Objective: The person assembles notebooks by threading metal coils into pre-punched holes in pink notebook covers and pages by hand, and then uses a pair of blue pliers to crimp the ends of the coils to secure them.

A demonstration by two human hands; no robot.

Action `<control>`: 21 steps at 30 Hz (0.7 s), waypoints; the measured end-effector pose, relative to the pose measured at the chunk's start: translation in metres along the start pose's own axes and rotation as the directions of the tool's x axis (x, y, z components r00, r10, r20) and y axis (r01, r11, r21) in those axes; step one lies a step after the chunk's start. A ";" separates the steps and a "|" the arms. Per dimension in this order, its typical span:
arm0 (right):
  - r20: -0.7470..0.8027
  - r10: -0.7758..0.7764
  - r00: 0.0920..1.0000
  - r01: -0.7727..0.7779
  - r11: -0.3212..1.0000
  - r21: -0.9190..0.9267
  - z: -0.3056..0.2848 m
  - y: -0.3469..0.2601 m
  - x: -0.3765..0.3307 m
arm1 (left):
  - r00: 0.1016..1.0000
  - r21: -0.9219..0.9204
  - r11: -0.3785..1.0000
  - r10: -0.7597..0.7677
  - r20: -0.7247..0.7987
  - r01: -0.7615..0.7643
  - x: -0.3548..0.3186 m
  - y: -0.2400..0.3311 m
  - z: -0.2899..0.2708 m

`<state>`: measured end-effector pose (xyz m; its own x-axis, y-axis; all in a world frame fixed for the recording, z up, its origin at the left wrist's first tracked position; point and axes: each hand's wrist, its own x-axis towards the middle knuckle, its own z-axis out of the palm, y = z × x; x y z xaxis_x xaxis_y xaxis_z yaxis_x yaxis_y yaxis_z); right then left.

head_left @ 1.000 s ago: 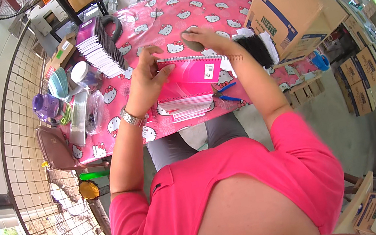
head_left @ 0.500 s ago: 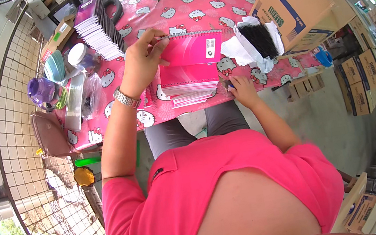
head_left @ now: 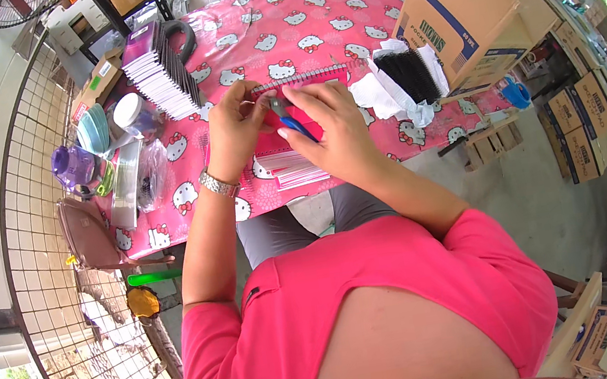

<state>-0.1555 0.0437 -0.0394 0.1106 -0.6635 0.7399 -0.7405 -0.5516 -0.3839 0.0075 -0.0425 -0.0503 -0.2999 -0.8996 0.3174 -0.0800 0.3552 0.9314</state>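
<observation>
Gripping blue-handled pliers (head_left: 291, 118), the right hand (head_left: 333, 125) is clenched around the handles, with the metal nose pointing toward ten o'clock at the wire spiral along the far edge of a pink notebook (head_left: 303, 86). The left hand (head_left: 230, 126), wearing a metal wristwatch (head_left: 218, 183), pinches the left end of that spiral between thumb and fingertips, so its grip is closed on the notebook's binding. The notebook lies flat near the middle of the worktop (head_left: 307, 14), which is covered with a pink cloth printed with white cartoon cats. Just beneath the hands, toward six o'clock, a stack of pink-edged paper (head_left: 292, 169) sits at the near edge of the worktop.

At ten o'clock from the hands stands a fanned row of notebooks with black covers and white pages (head_left: 161, 69). At three o'clock lies a bundle of black combs on white wrapping (head_left: 406, 78), and beyond it, toward two o'clock, an open cardboard box (head_left: 466, 13). At nine o'clock, near the worktop's left end, are a clear jar with a white lid (head_left: 133, 113), a stack of pale blue plates (head_left: 93, 131) and a purple cup (head_left: 71, 166). A brown pouch (head_left: 88, 235) rests at eight o'clock beside a wire fence (head_left: 36, 255).
</observation>
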 end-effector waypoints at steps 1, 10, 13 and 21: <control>-0.005 0.010 1.000 -0.010 1.000 -0.030 0.002 -0.001 0.003 | 1.000 0.017 1.000 0.003 -0.026 -0.002 -0.002 0.001 0.001; 0.245 0.224 0.943 -0.259 0.958 0.120 -0.015 -0.007 0.005 | 0.947 0.293 0.941 0.237 -0.218 -0.168 -0.016 -0.007 0.022; 0.569 0.421 0.707 -0.706 0.466 0.533 -0.022 0.001 0.010 | 0.883 0.460 0.834 0.429 -0.190 -0.306 -0.020 -0.002 0.024; 0.001 0.438 0.899 -0.423 0.867 0.265 -0.029 0.060 -0.018 | 0.827 -0.050 0.994 0.050 -0.559 -0.094 -0.016 -0.060 -0.028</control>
<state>-0.2215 0.0377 -0.0597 -0.2241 -0.8387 0.4964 -0.5133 -0.3314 -0.7916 0.0443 -0.0562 -0.1063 0.2796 -0.8686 0.4092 -0.0043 0.4250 0.9052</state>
